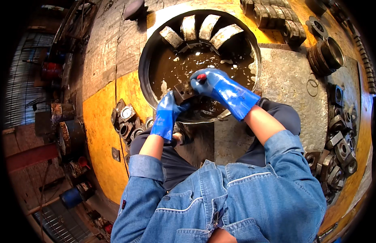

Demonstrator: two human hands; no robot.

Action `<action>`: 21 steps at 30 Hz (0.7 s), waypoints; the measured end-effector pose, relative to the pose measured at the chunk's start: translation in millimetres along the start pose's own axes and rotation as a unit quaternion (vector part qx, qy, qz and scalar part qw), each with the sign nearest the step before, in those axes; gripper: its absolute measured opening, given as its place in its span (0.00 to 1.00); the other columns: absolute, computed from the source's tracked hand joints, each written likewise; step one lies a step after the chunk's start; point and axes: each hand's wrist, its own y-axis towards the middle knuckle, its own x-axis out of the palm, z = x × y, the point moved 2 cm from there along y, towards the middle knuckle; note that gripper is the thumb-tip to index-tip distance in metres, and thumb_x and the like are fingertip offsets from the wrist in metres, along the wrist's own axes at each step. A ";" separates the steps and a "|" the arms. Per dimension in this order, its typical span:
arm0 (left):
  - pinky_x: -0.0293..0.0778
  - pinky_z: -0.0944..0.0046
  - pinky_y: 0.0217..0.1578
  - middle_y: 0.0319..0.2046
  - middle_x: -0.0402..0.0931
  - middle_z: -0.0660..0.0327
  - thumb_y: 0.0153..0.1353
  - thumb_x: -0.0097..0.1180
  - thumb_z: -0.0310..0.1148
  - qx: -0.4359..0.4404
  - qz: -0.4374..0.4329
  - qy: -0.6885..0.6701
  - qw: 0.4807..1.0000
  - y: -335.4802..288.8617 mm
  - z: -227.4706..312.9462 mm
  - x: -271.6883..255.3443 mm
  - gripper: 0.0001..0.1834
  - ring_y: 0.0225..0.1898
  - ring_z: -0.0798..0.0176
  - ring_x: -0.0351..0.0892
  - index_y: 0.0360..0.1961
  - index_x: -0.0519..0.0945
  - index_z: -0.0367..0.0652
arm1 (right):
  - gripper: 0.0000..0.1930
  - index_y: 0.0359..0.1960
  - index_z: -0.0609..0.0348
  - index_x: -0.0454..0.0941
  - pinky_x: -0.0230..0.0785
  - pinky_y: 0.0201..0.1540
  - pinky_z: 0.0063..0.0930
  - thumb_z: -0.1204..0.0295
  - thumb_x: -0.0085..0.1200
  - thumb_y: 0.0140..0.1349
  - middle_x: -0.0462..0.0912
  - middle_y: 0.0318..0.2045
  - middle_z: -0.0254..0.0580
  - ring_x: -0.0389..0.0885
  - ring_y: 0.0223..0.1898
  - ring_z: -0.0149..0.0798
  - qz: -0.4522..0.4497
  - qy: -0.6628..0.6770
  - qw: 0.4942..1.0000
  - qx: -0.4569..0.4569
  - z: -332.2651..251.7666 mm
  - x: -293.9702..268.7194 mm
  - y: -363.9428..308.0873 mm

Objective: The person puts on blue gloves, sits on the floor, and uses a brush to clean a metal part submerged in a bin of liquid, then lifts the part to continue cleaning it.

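Both of my hands wear blue rubber gloves. Over the near part of a round basin [143, 71] of dark brown liquid, my left hand [167, 110] grips a dark metal block [183, 91] with holes in its face. Just to its right, my right hand [212, 82] is closed round a tool with a red handle end [201, 77]. The tool's working end is hidden behind the glove, so its kind does not show. Along the basin's far side, several pale, curved metal pieces [189, 27] lean in the liquid.
Metal parts [126, 117] lie piled left of the basin, and more parts [342, 150] line the far right. Rows of metal blocks [273, 16] stand at the back right, near a ribbed metal cylinder [326, 56]. Cans [71, 137] stand at the left.
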 end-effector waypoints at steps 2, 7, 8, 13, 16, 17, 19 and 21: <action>0.82 0.52 0.53 0.47 0.88 0.46 0.51 0.80 0.49 -0.001 0.013 -0.003 1.000 0.6 0.8 2.8 0.35 0.51 0.45 0.88 0.54 0.84 0.37 | 0.14 0.43 0.40 0.89 0.81 0.54 0.40 0.54 0.56 0.65 0.91 0.43 0.38 0.88 0.49 0.50 0.012 -0.025 0.999 0.024 8.4 -5.8 7.9; 0.82 0.53 0.53 0.47 0.88 0.47 0.50 0.81 0.48 0.011 0.014 -0.051 0.999 -5.7 -3.9 0.3 0.35 0.50 0.46 0.88 0.54 0.84 0.37 | 0.13 0.44 0.39 0.91 0.80 0.57 0.40 0.54 0.60 0.64 0.91 0.44 0.38 0.88 0.50 0.49 -0.043 -0.011 0.999 0.007 -19.1 -0.7 -7.6; 0.82 0.53 0.53 0.47 0.88 0.47 0.50 0.81 0.48 0.027 0.015 -0.058 0.998 -3.4 0.6 -0.8 0.35 0.50 0.46 0.88 0.54 0.84 0.37 | 0.14 0.42 0.41 0.90 0.80 0.56 0.42 0.53 0.57 0.64 0.91 0.43 0.42 0.88 0.49 0.52 -0.009 0.027 1.000 0.000 -7.4 1.8 -5.0; 0.82 0.53 0.53 0.47 0.88 0.46 0.51 0.80 0.47 0.010 0.019 -0.035 0.999 -9.3 8.7 -4.8 0.33 0.50 0.46 0.88 0.53 0.84 0.36 | 0.14 0.41 0.41 0.90 0.80 0.56 0.44 0.53 0.57 0.63 0.90 0.43 0.44 0.88 0.50 0.52 0.017 0.119 0.992 -0.034 -4.5 -0.8 -7.1; 0.82 0.52 0.53 0.46 0.88 0.45 0.51 0.80 0.47 0.009 0.017 -0.036 0.999 -5.3 2.7 -3.3 0.33 0.51 0.44 0.88 0.51 0.84 0.36 | 0.12 0.40 0.39 0.90 0.80 0.57 0.44 0.55 0.58 0.62 0.90 0.45 0.41 0.87 0.52 0.52 0.008 0.020 1.000 0.002 0.3 10.6 0.7; 0.82 0.52 0.52 0.46 0.88 0.45 0.50 0.80 0.47 0.006 0.022 -0.027 0.999 -5.5 3.8 -3.1 0.33 0.51 0.44 0.88 0.51 0.84 0.36 | 0.12 0.40 0.39 0.90 0.80 0.57 0.44 0.55 0.58 0.62 0.90 0.46 0.41 0.87 0.52 0.52 -0.001 0.034 0.999 0.030 11.0 9.5 10.1; 0.82 0.51 0.52 0.47 0.88 0.45 0.50 0.80 0.49 -0.010 0.011 -0.009 1.000 -6.7 10.3 -5.3 0.34 0.51 0.43 0.87 0.52 0.83 0.36 | 0.12 0.39 0.43 0.88 0.81 0.51 0.45 0.55 0.59 0.63 0.90 0.42 0.43 0.88 0.48 0.53 0.034 -0.040 0.997 0.052 34.8 6.0 24.2; 0.82 0.51 0.52 0.47 0.88 0.45 0.49 0.80 0.50 -0.034 -0.017 0.010 0.999 -8.0 20.9 -13.6 0.36 0.51 0.43 0.87 0.53 0.83 0.37 | 0.13 0.41 0.43 0.88 0.82 0.50 0.42 0.53 0.59 0.64 0.91 0.42 0.43 0.88 0.46 0.53 0.059 0.055 0.989 0.126 63.9 16.3 17.2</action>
